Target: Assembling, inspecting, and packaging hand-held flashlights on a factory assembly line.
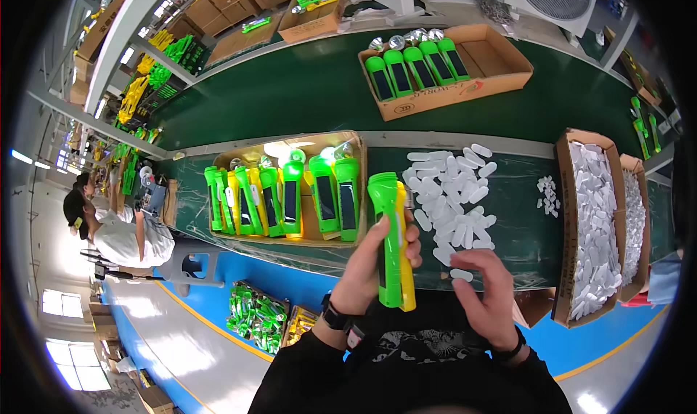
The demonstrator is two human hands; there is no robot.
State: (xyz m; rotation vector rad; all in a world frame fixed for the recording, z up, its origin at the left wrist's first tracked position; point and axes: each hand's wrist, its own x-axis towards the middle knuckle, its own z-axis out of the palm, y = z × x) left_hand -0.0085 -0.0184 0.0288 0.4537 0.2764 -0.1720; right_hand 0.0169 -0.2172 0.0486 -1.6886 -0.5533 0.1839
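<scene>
My left hand point(361, 269) is wrapped round a green and yellow flashlight point(393, 247) with a dark panel on its side, held upright over the table's near edge. My right hand point(488, 298) has thumb and forefinger apart, with a small white oval plastic piece point(462, 274) showing in the gap between them; no firm grip on it is visible. Just beyond both hands lies a loose pile of the same white oval pieces point(454, 189). To the left, a cardboard box point(308, 210) holds several green and yellow flashlights point(292, 196) standing side by side.
A cardboard box point(501, 80) with several green flashlights sits on the far green surface. At right stand boxes of white pieces point(595, 225) and smaller clear parts point(634, 225), near a small white heap point(548, 196). Another person point(131, 236) sits at left. A crate of flashlights point(255, 316) is below.
</scene>
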